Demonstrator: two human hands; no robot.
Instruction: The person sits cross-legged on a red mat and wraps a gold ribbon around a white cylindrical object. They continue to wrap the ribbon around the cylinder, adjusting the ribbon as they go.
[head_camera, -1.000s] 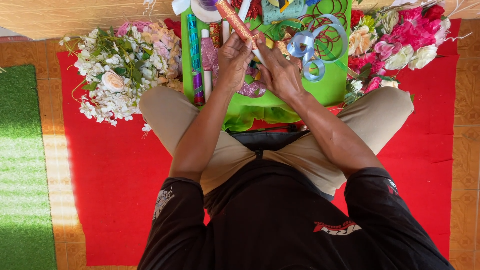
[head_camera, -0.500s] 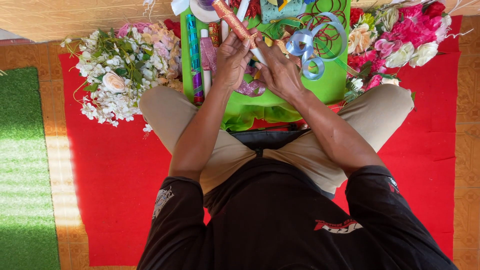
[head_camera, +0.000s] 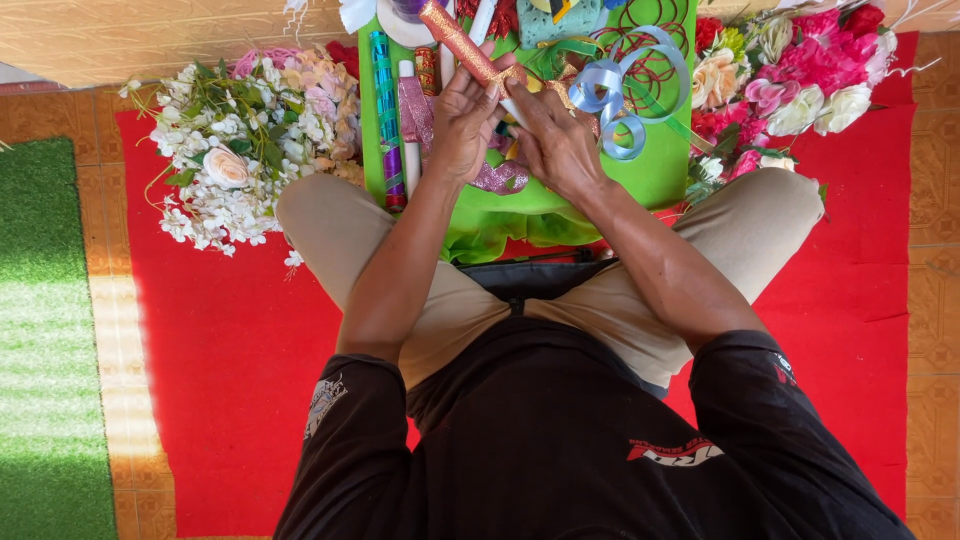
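Pinching glittery orange roll, left hand grip clamped on its lower end, right hand touching beside, grip state unclear

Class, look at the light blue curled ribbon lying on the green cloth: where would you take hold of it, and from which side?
Pinch the light blue ribbon at one of its open upstanding loops, coming from above on its right side. The loops curl up off the green cloth, so fingers can likely slip through, and the right hand crowds its left edge.
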